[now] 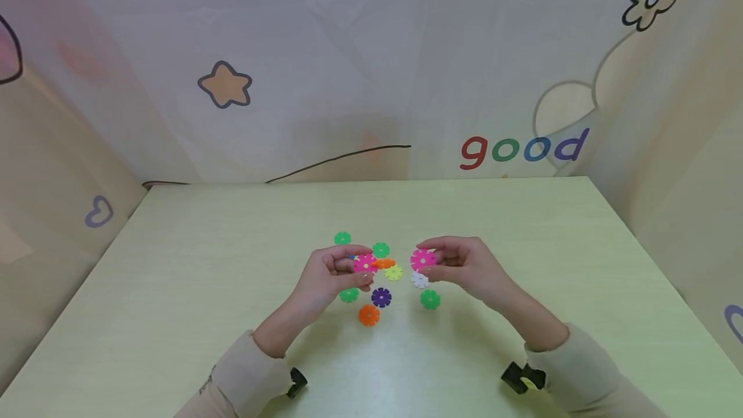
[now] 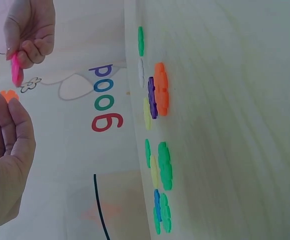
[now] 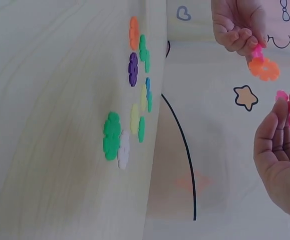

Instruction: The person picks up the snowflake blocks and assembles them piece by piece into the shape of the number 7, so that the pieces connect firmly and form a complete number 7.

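Above the table, my left hand (image 1: 316, 279) pinches a pink notched plastic disc (image 1: 364, 263) between thumb and fingers. An orange notched disc (image 3: 267, 70) is joined to that pink one, standing crosswise and pointing toward the right hand. Facing it across a small gap, my right hand (image 1: 478, 273) pinches a second pink notched disc (image 1: 422, 259) by its edge. The two pieces are apart. In the left wrist view the right hand's pink disc (image 2: 16, 70) appears edge-on.
Loose notched discs lie flat on the table beneath the hands: a purple one (image 1: 381, 297), an orange one (image 1: 369, 315), a white one (image 1: 420, 280), a yellow one (image 1: 394, 273), and several green ones, including one (image 1: 430, 299) at right. A printed curtain (image 1: 348, 82) surrounds the table.
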The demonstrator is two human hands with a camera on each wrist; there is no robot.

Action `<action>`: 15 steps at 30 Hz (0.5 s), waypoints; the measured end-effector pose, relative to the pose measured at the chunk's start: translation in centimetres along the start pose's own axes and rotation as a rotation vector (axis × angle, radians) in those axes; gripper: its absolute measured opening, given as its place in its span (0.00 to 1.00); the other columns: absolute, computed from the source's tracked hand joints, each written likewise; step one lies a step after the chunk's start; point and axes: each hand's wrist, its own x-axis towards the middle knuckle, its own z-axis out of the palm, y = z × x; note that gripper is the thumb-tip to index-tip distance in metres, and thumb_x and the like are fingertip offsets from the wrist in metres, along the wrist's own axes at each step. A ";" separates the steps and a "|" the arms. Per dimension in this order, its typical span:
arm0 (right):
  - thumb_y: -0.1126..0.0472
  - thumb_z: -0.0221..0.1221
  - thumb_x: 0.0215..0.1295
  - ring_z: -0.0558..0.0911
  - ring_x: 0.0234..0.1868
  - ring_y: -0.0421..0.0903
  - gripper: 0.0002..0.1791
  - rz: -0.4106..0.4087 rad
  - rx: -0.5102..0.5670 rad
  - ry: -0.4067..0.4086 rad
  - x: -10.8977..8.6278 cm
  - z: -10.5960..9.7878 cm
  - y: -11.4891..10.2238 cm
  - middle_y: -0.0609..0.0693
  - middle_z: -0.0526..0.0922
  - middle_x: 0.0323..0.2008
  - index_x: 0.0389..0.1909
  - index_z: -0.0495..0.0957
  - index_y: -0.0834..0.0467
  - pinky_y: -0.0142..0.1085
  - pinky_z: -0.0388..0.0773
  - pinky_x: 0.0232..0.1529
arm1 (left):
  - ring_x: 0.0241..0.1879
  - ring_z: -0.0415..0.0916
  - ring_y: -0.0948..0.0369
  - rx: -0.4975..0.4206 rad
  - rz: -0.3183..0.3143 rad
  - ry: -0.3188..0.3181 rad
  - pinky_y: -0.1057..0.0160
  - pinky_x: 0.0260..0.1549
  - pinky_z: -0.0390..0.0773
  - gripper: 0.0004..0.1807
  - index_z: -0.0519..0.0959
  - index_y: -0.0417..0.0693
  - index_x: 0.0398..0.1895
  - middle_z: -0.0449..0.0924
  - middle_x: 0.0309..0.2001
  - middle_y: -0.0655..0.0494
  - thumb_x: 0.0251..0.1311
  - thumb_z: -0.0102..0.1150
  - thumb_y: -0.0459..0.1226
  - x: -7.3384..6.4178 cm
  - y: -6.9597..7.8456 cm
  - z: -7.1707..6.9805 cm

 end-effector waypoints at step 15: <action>0.68 0.61 0.56 0.81 0.35 0.62 0.21 -0.005 0.072 0.002 0.4 1.2 -0.1 0.56 0.80 0.28 0.52 0.72 0.68 0.35 0.79 0.39 | 0.29 0.82 0.57 0.018 0.013 -0.004 0.60 0.41 0.78 0.21 0.73 0.34 0.51 0.82 0.30 0.47 0.52 0.62 0.28 0.1 0.0 0.2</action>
